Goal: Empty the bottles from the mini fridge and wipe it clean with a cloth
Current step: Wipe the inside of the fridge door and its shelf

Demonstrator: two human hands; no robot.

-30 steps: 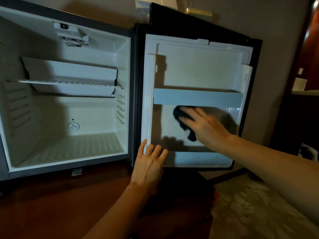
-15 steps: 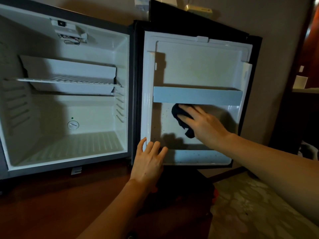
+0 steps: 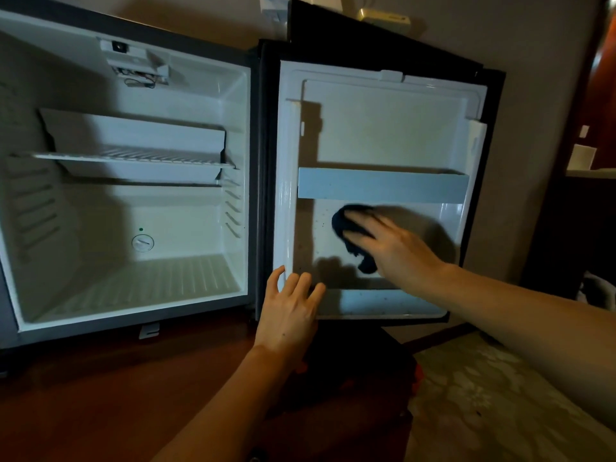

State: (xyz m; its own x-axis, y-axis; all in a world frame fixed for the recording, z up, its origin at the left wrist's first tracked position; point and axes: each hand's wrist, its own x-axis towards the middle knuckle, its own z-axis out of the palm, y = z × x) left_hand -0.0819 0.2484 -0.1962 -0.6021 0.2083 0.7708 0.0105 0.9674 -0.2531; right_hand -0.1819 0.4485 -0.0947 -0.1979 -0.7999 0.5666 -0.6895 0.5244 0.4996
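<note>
The mini fridge (image 3: 133, 201) stands open with a white, bottle-free inside and one wire shelf (image 3: 133, 158). Its door (image 3: 383, 128) is swung out to the right, inner side facing me. My right hand (image 3: 393, 248) presses a dark cloth (image 3: 346, 228) flat against the door's inner panel, just below the grey door rail (image 3: 383, 186). The fingers lie fairly straight over the cloth. My left hand (image 3: 290, 311) rests with straight fingers on the door's lower left edge, above the bottom door shelf (image 3: 383, 303).
The fridge sits on a reddish wooden floor (image 3: 100, 395). A patterned carpet (image 3: 500, 395) lies at the lower right. Dark furniture (image 3: 573, 228) stands to the right of the door, and a wall is behind it.
My right hand and the cloth shifted slightly up and left across the door panel. The left hand stayed on the door's lower edge.
</note>
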